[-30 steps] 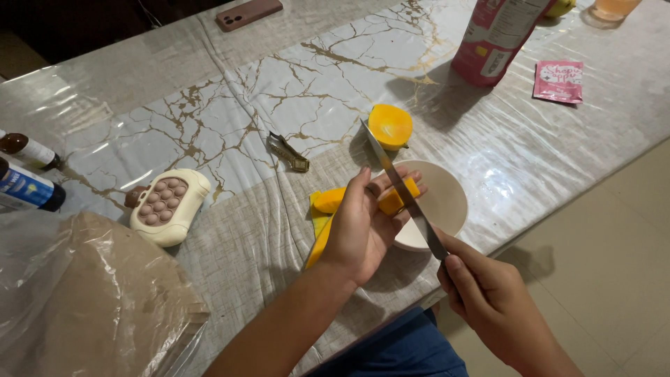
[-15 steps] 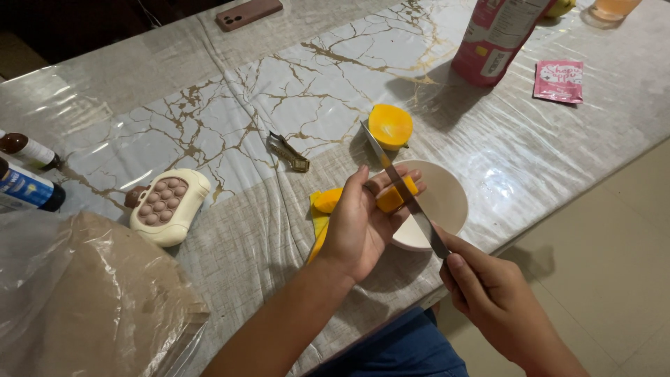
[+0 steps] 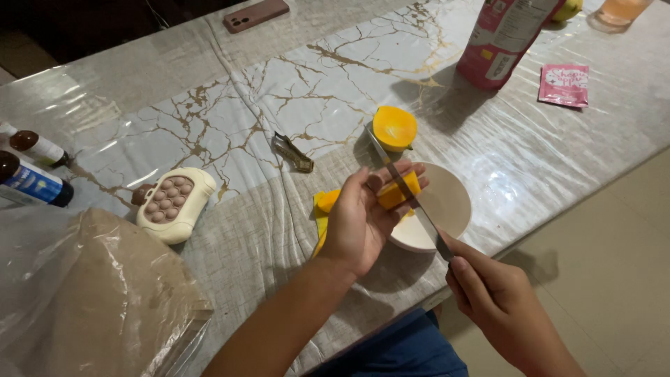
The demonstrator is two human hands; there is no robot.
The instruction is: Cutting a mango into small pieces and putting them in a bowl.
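Lower right of frame: right hand [image 3: 499, 300], closed around the handle of a slim steel-bladed knife [image 3: 401, 185], blade running up and left across the frame centre. Centre: left hand [image 3: 359, 223], fingers curled around an orange-yellow piece of peeled mango [image 3: 398, 193], gripped just above the near rim of a round white shallow bowl [image 3: 450, 202]; knife blade laid across the top of the mango piece, touching it. Just left of the left hand, partly hidden behind it: strips of yellow mango peel [image 3: 322, 209] lying on the marble-patterned table under clear plastic sheeting [image 3: 230, 139]. Lower left: crumpled brown paper bag inside clear plastic wrap [image 3: 91, 300]. Left of centre: cream-coloured handheld bubble-button game toy [image 3: 174, 202]. Left edge: two small dark bottles, one with a blue label [image 3: 31, 183] and one with a white label [image 3: 35, 145], lying side by side. Above centre: small metal clip-like tool [image 3: 293, 152], and, beyond the bowl, a cut mango half [image 3: 394, 128] with flesh facing up. Upper right: tall red-and-white carton [image 3: 502, 42], flat pink sachet [image 3: 564, 84], and a glass of pale orange drink [image 3: 621, 10] at the frame edge. Top centre: reddish-brown smartphone [image 3: 255, 14], face down.
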